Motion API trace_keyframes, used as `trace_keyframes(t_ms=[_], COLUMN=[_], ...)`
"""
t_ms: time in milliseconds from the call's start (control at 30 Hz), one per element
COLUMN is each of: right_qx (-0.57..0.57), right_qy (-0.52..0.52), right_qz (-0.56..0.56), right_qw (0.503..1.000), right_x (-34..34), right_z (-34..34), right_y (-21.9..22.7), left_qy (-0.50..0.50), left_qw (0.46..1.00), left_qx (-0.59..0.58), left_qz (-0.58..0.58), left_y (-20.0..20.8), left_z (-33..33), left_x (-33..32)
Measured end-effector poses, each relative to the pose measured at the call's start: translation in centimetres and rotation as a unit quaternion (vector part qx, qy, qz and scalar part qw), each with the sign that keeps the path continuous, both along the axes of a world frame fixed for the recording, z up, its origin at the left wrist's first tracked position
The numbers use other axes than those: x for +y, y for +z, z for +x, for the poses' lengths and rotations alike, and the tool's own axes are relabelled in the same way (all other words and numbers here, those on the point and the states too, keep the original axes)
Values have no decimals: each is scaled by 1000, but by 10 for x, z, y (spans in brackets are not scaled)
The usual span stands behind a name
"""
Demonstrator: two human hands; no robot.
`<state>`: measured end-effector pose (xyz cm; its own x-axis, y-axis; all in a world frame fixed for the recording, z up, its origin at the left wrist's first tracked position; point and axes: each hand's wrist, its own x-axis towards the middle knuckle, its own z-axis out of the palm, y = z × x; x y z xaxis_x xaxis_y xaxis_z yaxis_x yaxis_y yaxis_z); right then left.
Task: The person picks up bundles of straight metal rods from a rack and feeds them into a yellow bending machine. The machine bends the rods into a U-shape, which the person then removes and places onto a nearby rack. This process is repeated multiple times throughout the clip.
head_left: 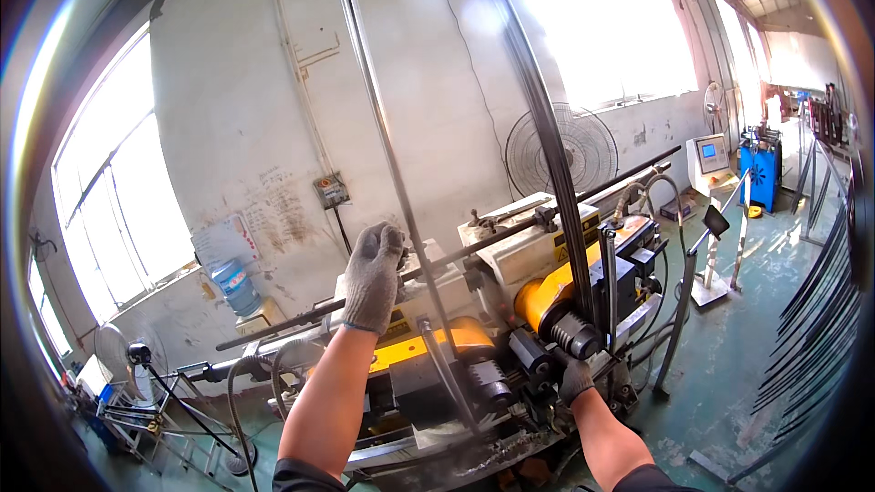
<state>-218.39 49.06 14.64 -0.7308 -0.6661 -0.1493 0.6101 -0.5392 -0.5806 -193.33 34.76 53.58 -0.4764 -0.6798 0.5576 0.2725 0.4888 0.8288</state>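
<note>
Where the left hand (pixel 372 278) is, a rod (pixel 388 144) slants steeply up-left.

Left hand (pixel 374 275) raised, gloved; right hand (pixel 574 379) lower, gloved.

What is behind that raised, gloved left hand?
Behind the left hand runs a long dark bar, with the pale wall farther back. The hand hides a stretch of the bar and whatever else lies directly behind it.
</note>
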Motion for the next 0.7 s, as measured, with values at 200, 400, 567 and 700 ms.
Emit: trace_keyframes(t_ms=[200,400,567,700], right_qx=[16,24,6,3], right_qy=[-7,-1,12,6], right_qz=[28,23,-10,-5], right_qw=[999,999,1000,1000], right_x=[-12,-13,-15,-15], right_z=[-7,-8,-17,-4], right_y=[-13,-16,-27,-13], left_qy=[19,11,25,35], left_qw=[999,999,996,997], left_qx=[-15,-9,-17,-11], left_qz=[-41,-50,-81,-67], left_y=[15,15,23,25], left_z=[-19,-23,-28,-28], left_x=[3,8,18,16])
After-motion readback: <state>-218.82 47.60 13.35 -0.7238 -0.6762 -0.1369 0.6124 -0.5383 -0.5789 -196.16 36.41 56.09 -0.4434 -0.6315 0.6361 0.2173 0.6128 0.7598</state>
